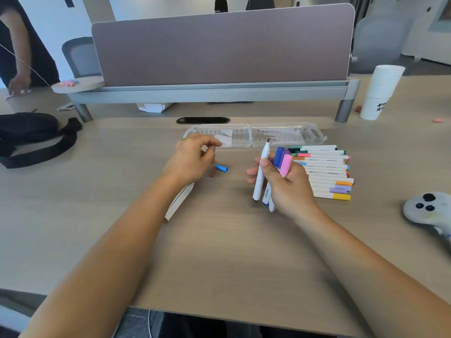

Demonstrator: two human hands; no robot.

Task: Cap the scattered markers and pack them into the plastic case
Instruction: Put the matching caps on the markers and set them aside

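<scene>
My right hand (283, 181) grips a bunch of markers upright: an uncapped white marker (260, 174) with a dark tip up, plus capped blue, purple and pink ones (285, 164). My left hand (195, 159) hovers over the desk with fingers loosely curled and nothing held. Just right of it lie a blue cap (221, 168) and a brown cap (212, 172). A white marker (179, 202) lies partly under my left forearm. The clear plastic case (253, 135) lies open behind the hands. A row of capped markers (327, 172) lies right of my right hand.
A stack of white paper cups (379, 91) stands at the back right. A grey game controller (429, 208) rests at the right edge. A black bag (31, 135) sits at the left. A desk divider (219, 47) rises behind the case. Another person stands far left.
</scene>
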